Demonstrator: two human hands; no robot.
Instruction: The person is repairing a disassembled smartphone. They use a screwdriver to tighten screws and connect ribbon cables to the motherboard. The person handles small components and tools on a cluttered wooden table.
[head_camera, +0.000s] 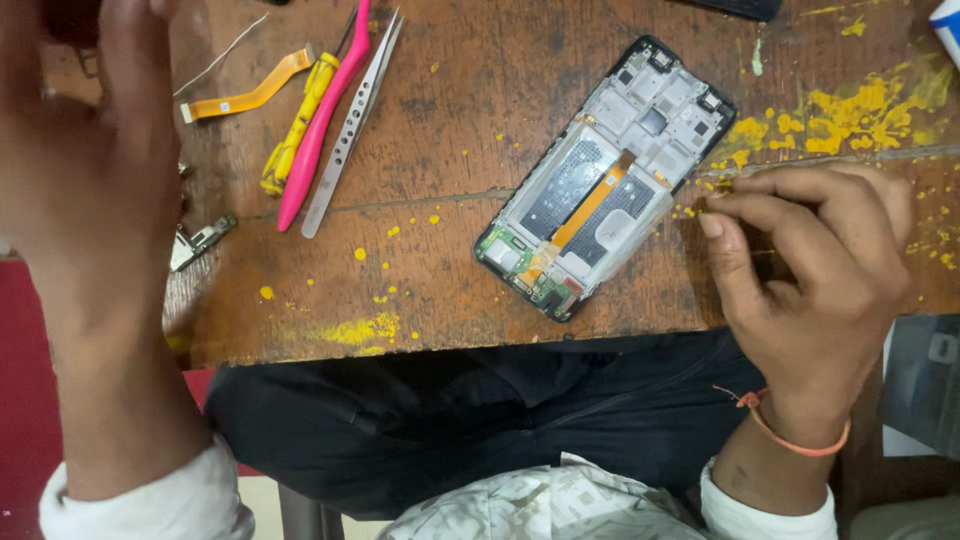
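An opened phone frame (610, 170) lies at a slant on the wooden table (450, 90), its boards and an orange ribbon cable (590, 205) exposed. My right hand (810, 270) rests just right of the phone, with thumb and fingertips pinched together near its edge. Whether anything tiny sits between them cannot be seen. My left hand (90, 190) is raised close to the camera at the far left and is blurred. Something dark shows at its fingertips, but the grip is unclear.
A pink pry tool (320, 130), a yellow tool (300, 120) and steel tweezers (355, 120) lie together at the upper left. Nearby are a loose orange ribbon cable (250, 98) and a small metal part (200, 240). Yellow paint spots cover the wood.
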